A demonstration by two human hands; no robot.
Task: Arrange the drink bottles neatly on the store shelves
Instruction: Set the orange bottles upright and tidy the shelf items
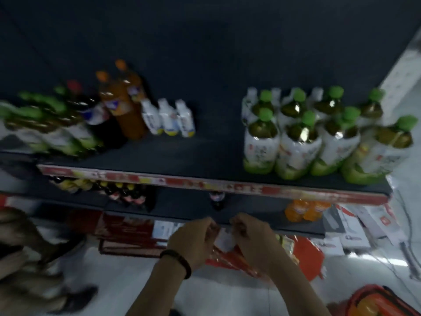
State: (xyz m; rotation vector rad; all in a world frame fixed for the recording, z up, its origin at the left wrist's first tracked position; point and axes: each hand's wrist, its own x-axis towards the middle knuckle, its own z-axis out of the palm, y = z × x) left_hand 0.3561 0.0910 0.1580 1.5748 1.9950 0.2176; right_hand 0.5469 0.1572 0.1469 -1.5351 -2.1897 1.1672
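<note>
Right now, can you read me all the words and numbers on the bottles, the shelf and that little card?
Nothing can be read; the picture is too blurred.
Green-capped bottles: white labels, print unreadable.
Orange bottles: blue labels, unreadable.
Small white bottles: unreadable.
Red price strip on the shelf edge: marks blurred.
White card pinched by left hand and right hand: blurred.

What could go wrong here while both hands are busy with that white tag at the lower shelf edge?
1. The rightmost green-capped bottle leans at the front corner of the upper shelf; a bump on standing up could topple it.
2. The left hand and right hand both appear to pinch the white tag; pulling apart might tear it.
3. The red basket sits on the floor close by, a possible trip hazard.
</note>
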